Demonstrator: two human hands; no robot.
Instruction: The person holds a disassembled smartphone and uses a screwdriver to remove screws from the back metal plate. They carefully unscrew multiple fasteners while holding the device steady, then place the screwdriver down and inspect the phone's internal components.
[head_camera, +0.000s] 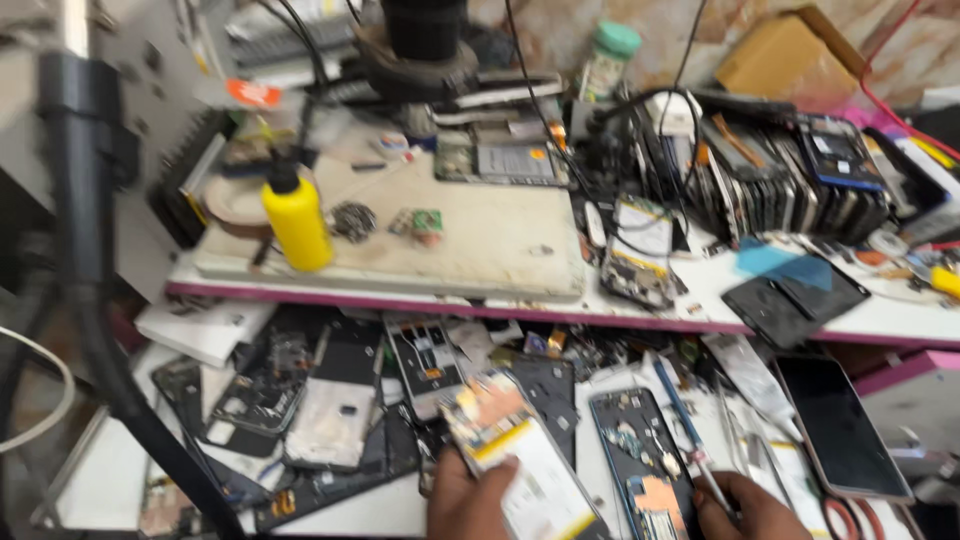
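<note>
Two bare hands sit at the bottom edge. Left hand (468, 500) has its grip clenched around an opened phone (520, 455) with a white and yellow battery. Right hand (750, 508) grips a thin blue-handled tool (685, 420), just right of the phone. Between both grips lies another opened phone body (640, 455) on the cluttered tabletop (110, 480).
</note>
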